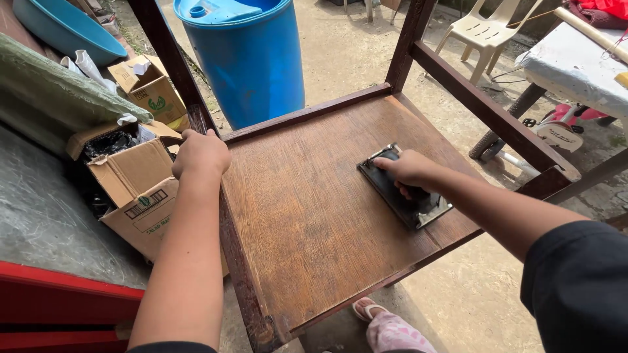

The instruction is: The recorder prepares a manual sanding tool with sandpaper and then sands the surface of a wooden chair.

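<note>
- Right hand (409,171) is on top of a flat black rectangular sanding block with metal end clips (404,189), fingers curled down over it and gripping it (thumb side faces the far end).
- That sanding block lies flat on the brown wooden board surface of a dark-framed piece of furniture (307,222), over toward the right edge, roughly midway between near and far.
- Left hand (201,153) is clamped on the dark wooden frame rail (239,274) at the far left corner of the board, fingers wrapped closed over the edge.
- Left of the frame sit open brown cardboard boxes (134,173), one stuffed with black plastic, next to a grey slab with a red edge.
- Far side: big blue plastic barrel (245,55) standing upright on the dirt ground, and a teal plastic basin (65,26) in the far left corner.
- Far right there's a beige plastic chair (487,33) and a table under a pale cloth (well apart from the board).
- A pink slipper (389,327) shows under the near edge.
</note>
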